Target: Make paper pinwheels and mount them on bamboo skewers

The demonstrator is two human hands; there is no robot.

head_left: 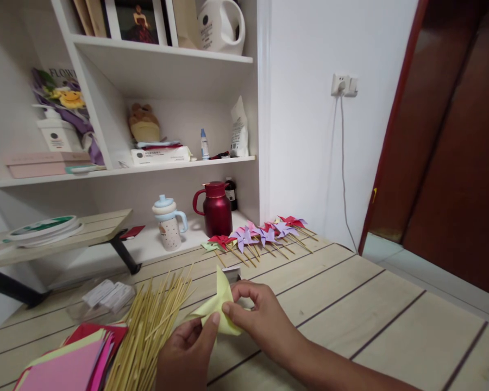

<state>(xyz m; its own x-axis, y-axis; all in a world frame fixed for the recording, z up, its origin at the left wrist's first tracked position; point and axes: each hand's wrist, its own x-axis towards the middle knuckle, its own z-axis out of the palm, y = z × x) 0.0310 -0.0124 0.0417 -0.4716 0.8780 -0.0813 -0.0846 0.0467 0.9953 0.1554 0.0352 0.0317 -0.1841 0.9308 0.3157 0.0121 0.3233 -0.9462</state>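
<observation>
Between both hands, left hand (187, 347) and right hand (255, 312) pinching it: yellow folded paper (215, 307).

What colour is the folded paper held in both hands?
Pale yellow paper, seen in the head view.

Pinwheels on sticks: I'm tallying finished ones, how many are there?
About 7 finished pinwheels lie overlapping in one row on the table, before the red jug; some may be hidden.

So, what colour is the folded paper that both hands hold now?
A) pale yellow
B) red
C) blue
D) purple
A: the left hand and the right hand pinch a pale yellow folded paper above the wooden table.
</observation>
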